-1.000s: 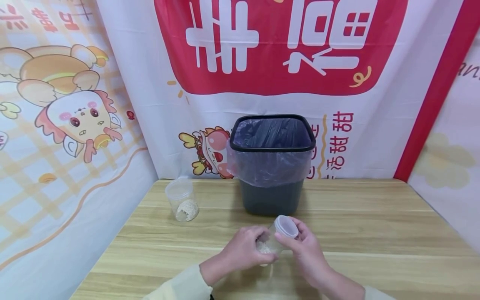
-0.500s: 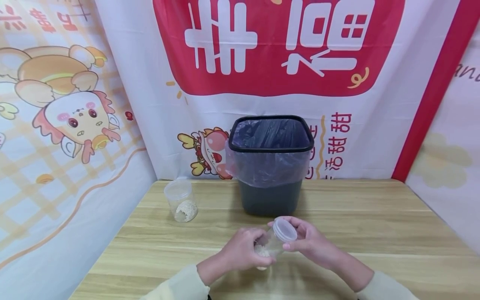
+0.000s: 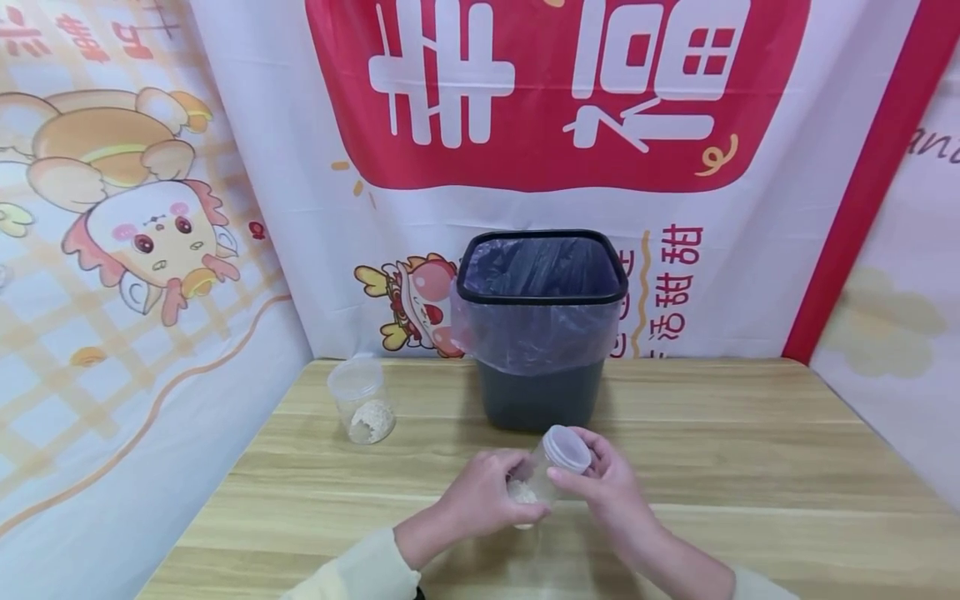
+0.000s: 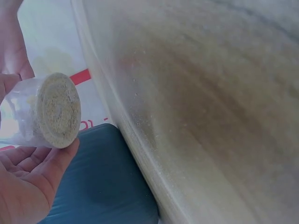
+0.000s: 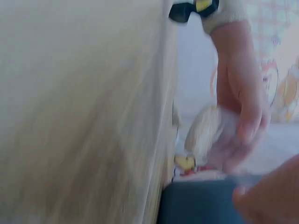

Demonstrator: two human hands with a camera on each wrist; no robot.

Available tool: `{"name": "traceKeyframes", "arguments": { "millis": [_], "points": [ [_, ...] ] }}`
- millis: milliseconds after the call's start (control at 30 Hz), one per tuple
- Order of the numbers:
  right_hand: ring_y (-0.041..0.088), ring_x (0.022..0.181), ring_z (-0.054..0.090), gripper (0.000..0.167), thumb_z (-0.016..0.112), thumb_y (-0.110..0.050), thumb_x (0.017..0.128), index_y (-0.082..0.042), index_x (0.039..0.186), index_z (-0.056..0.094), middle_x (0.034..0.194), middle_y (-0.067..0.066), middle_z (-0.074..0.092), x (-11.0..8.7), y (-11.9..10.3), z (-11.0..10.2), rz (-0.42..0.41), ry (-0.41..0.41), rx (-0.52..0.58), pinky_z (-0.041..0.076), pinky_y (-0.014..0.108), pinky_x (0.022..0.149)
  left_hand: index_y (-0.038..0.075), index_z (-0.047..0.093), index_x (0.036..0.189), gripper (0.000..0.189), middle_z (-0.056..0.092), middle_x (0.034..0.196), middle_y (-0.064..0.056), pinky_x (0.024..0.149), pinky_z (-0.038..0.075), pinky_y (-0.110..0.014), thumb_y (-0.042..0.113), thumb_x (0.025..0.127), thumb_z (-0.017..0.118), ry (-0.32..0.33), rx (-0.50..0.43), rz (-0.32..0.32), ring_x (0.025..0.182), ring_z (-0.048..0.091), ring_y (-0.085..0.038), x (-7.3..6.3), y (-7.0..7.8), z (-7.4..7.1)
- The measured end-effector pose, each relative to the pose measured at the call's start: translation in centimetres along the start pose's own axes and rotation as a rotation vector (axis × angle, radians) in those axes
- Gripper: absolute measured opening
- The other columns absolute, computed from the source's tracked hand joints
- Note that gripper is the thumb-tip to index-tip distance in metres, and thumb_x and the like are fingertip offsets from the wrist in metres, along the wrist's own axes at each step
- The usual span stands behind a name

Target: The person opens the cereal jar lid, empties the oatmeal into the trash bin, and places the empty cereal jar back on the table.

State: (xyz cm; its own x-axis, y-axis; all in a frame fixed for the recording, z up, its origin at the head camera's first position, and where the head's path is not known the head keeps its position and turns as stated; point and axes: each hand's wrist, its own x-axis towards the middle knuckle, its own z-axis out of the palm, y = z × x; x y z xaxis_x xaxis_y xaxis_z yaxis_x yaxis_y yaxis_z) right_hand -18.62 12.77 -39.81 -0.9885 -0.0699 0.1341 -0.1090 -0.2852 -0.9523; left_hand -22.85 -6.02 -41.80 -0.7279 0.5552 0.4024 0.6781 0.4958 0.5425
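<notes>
A clear plastic jar [image 3: 542, 477] with white flakes or grains at its bottom is tilted above the table, its whitish screw lid [image 3: 567, 448] facing up and right. My left hand [image 3: 486, 493] grips the jar's lower body. Fingers and thumb of my right hand [image 3: 613, 493] hold the lid's rim. The left wrist view shows the jar's round base [image 4: 58, 109] full of pale bits, above the fingers of the left hand [image 4: 37, 179]. The right wrist view is blurred; there the left hand [image 5: 240, 84] holds the jar and part of the right hand [image 5: 275, 191] shows.
Behind the hands stands a dark trash bin [image 3: 536, 396] with a black rim and a translucent purple liner [image 3: 540, 333]. Another clear jar [image 3: 360, 404] with white contents stands at the table's back left. The wooden table [image 3: 750, 467] meets a printed cloth backdrop.
My right hand has shifted round the lid, from reaching over it half a second ago back to its right side. The jar stays in the left hand, its tilt slightly changed.
</notes>
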Motion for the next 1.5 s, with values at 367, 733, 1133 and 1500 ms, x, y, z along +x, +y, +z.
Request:
{"name": "traceKeyframes", "arguments": {
  "millis": [367,733,1133,1500],
  "points": [
    [0.014,0.103,0.058,0.052,0.07,-0.002,0.084,0.007,0.127,0.043,0.114,0.009,0.06,-0.4,0.6,1.4,0.06,0.166,-0.077,0.045,0.024,0.088,0.014,0.065,0.09,0.034,0.064,0.08,0.001,0.066,0.045,-0.014,0.036,0.071,0.082,0.016,0.037,0.019,0.071,0.055,-0.005,-0.2,-0.3,0.2],
    [0.013,0.107,0.059,0.052,0.064,0.007,0.085,0.01,0.131,0.041,0.118,0.007,0.062,1.7,0.4,-3.1,0.013,-0.362,0.013,0.05,0.028,0.09,0.015,0.066,0.091,0.033,0.065,0.082,0.004,0.064,0.046,-0.015,0.034,0.069,0.082,-0.019,-0.025,-0.007,0.072,0.057,-0.005,-0.3,-0.4,0.0],
    [0.018,0.123,0.052,0.061,0.062,0.011,0.086,0.006,0.14,0.035,0.138,0.013,0.053,2.7,1.1,-4.5,-0.035,-0.589,0.089,0.045,0.03,0.098,0.011,0.069,0.1,0.041,0.069,0.087,0.001,0.066,0.047,-0.015,0.036,0.07,0.083,-0.052,-0.043,-0.034,0.075,0.059,-0.003,-0.2,-0.4,0.0],
    [0.012,0.098,0.06,0.055,0.07,0.004,0.081,0.01,0.128,0.042,0.109,0.007,0.061,0.0,0.6,0.6,-0.01,0.076,-0.023,0.048,0.024,0.085,0.01,0.067,0.093,0.038,0.063,0.08,0.003,0.064,0.045,-0.015,0.037,0.071,0.082,0.015,0.022,0.004,0.071,0.055,-0.006,0.1,-0.1,0.2]
  ]
}}
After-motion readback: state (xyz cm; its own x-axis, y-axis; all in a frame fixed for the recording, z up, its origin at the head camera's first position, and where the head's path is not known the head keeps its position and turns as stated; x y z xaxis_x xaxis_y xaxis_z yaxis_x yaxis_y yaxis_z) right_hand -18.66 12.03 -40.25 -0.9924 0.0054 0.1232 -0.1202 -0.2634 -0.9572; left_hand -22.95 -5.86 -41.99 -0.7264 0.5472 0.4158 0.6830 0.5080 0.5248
